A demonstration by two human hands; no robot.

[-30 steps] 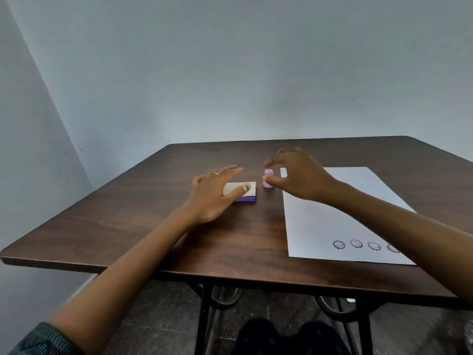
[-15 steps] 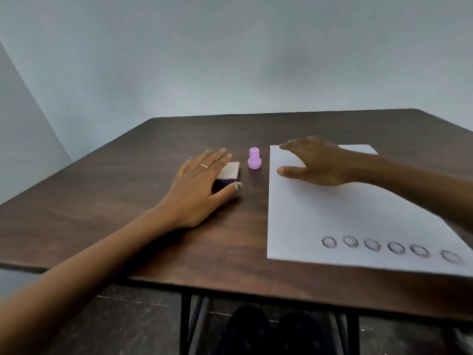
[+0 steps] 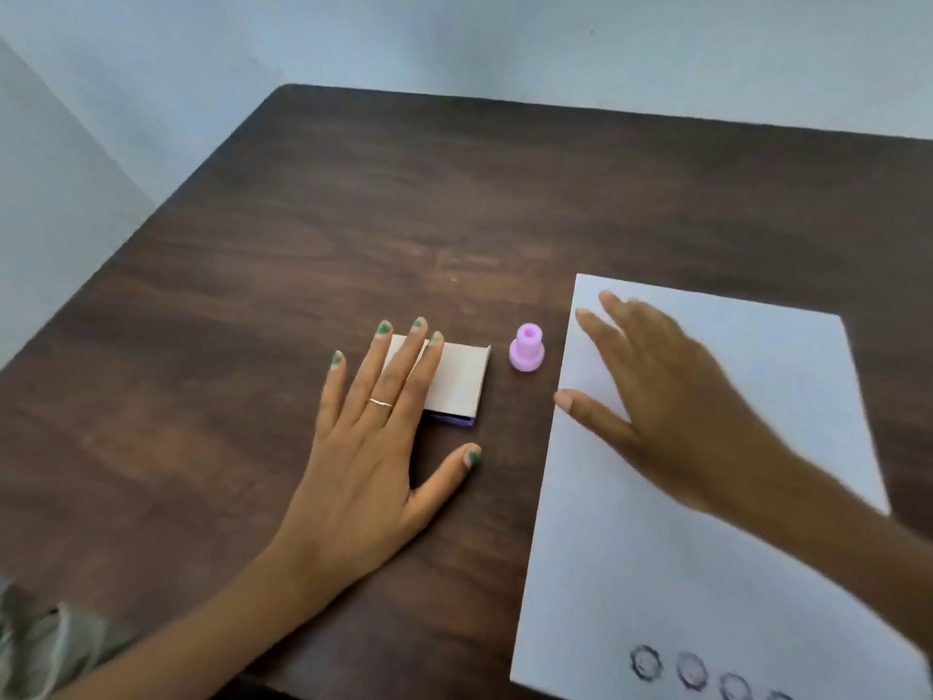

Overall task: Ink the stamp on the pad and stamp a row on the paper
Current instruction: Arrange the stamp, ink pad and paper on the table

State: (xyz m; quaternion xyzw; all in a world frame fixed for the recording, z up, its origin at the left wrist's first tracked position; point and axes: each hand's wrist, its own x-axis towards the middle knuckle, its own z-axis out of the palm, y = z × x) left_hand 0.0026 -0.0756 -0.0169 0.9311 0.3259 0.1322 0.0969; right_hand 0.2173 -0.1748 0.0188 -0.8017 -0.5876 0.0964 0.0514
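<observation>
Seen from above on a dark wooden bench: pink stamp stood upright and untouched, between ink pad and white paper, just beside the sheet's left edge. Lay flat with fingers spread, left hand, three fingertips resting on the closed pad's pale lid, thumb stretched out near the pad's front corner, thin ring on one finger, green polish on the nails. Hovered or rested over the paper's upper left part, right hand, blurred, grip spread and holding nothing, thumb pointing toward the stamp but apart from it. Showed along the sheet's near edge, a row of round stamped marks, partly cut off by the frame. Stood behind the bench, a plain pale wall.
</observation>
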